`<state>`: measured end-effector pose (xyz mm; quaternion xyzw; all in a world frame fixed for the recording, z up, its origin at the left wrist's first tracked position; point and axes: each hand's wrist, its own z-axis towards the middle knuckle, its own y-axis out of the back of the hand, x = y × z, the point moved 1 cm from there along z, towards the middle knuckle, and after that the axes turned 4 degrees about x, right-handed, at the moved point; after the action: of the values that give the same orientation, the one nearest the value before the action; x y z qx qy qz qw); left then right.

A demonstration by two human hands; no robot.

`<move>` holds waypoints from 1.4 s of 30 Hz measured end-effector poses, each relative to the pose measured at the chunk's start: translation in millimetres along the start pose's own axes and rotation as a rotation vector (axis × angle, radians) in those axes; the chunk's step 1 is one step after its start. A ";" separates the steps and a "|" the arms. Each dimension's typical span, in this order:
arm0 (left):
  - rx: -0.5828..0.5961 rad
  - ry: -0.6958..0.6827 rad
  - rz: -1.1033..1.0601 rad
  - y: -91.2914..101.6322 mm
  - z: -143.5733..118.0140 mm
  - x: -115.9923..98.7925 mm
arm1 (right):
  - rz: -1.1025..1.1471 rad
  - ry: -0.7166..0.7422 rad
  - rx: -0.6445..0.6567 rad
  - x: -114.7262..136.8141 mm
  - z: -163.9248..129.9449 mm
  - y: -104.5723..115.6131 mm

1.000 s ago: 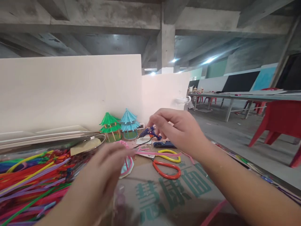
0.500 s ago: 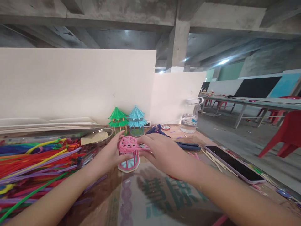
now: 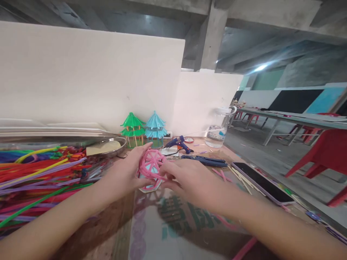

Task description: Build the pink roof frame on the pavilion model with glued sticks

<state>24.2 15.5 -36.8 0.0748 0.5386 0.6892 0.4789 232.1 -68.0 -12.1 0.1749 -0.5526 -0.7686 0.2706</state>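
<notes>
Two hands hold a small pink craft model at the middle of the frame, tilted so its spoked roof faces the camera.

The left hand cups the pink model from the left, its grip closed round the rim; the right hand pinches the rim from the right, fingers narrow on the pink wire. The model's pale blue base touches the cardboard sheet on the tabletop. Judging by this, the work goes best with the left hand kept steady and the right pressing lightly, so the thin spokes do not bend. Large green printed characters run across the cardboard, half shaded by the arms and not readable. The water bottle, right of centre, has a label too small to read.
</notes>
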 end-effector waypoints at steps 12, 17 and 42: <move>0.024 -0.015 0.030 1.1 0.8 -5.6 | -0.173 0.221 -0.333 -23.4 -4.2 -11.4; 0.036 -0.016 0.022 1.3 1.6 -7.6 | -0.053 0.203 -0.414 -27.3 -1.5 -18.0; 0.203 0.143 -0.134 18.7 0.4 -24.3 | -0.033 0.266 -0.331 -23.7 -1.7 -18.7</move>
<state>26.5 -1.4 -11.4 0.0376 0.6421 0.6012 0.4742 247.7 -50.3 -31.0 0.2370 -0.3756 -0.8234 0.3533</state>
